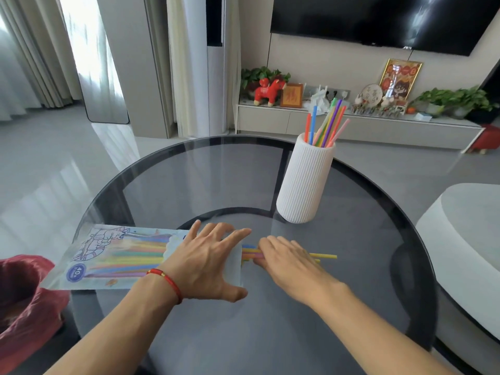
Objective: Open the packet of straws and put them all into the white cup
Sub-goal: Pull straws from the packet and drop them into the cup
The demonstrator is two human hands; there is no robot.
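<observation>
Straws are being drawn out of the flat, clear plastic packet with cartoon printing point(113, 255), which lies on its side across the near left part of the round dark glass table point(351, 266), its open mouth turned rightward. The left hand point(205, 263) lies flat on the mouth end of the packet, fingers spread and pressing it down onto the glass. The right hand point(292, 262) sits just beside it, fingers together and curled over a small bunch of thin coloured plastic straws point(324, 256) that pokes out of the mouth; whether the thumb is pinching them from below is hidden under the hand, so I cannot tell how firm the hold is. Most of the rest are inside the packet, showing through it as coloured stripes.

Beyond the hands, near the far right of the table, stands the tall white ribbed cup point(305, 182), upright, with a loose fan of coloured straws leaning inside it, so the job looks partly done.

These straws should be very light, smooth and springy, likely to roll on glass and to slip from a slack grasp. Best taken as a bunch near the middle, pinched on both sides. The packet is soft, slick film, so it needs pinning near its mouth while pulling.
</observation>
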